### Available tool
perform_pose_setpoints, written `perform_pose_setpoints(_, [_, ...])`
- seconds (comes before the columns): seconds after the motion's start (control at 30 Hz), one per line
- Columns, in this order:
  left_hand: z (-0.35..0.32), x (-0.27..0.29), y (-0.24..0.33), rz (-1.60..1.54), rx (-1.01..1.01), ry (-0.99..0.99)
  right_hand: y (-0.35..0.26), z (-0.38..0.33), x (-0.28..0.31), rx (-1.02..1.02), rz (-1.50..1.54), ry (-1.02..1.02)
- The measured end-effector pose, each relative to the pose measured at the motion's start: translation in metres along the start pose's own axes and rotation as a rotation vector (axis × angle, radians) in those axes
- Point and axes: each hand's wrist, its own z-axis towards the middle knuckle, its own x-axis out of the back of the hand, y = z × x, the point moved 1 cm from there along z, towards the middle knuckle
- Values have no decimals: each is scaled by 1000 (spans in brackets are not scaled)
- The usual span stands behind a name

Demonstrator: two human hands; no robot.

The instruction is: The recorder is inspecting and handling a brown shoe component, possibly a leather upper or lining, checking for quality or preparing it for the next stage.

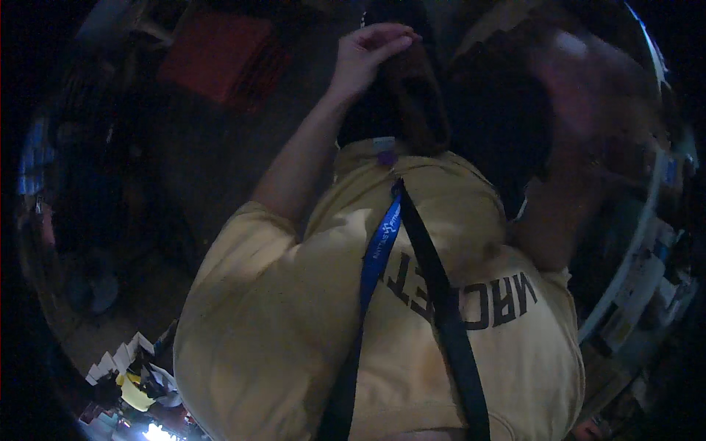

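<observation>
My left hand (373, 48) is raised in front of me, thumb and fingertips pinched together. What sits between the fingertips is too small and dim to name. Just below and beside those fingertips is a long, narrow brown piece (421, 99) that looks like leather; it reaches down toward my waist. Whether the pinch holds it I cannot tell. Off to the right, my right hand (570, 77) is smeared by motion in the dark, and its fingers cannot be made out. It is apart from the left hand.
The surroundings are very dark. A red crate-like box (218, 55) is at the far left. A pale curved edge (632, 253) runs along the right, with cluttered items beyond it. White and yellow items (132, 382) lie at the lower left. A blue and black lanyard (384, 235) hangs over my shirt.
</observation>
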Motion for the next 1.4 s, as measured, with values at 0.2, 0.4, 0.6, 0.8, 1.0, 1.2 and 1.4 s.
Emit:
perform_pose_setpoints(0.2, [10,-12,-4,-17,-3,-69,-115,-95,7,33,-6,-148])
perform_pose_setpoints(0.4, [1,-5,6,77,-19,-45,-126,-84,-4,140,34,-396])
perform_pose_setpoints(0.6, [-2,-1,2,46,-19,-35,-133,-46,-40,187,59,-635])
perform_pose_setpoints(0.8, [-6,8,2,-11,-59,-44,-17,45,-51,93,-246,-381])
perform_pose_setpoints(1.0, [-5,11,-10,143,-145,3,101,43,-54,-8,-41,-297])
perform_pose_setpoints(1.2, [19,-1,-15,-15,90,-64,103,33,-65,-251,87,-159])
perform_pose_setpoints(1.4, [29,6,-23,-257,153,-184,103,41,-60,-150,62,-104])
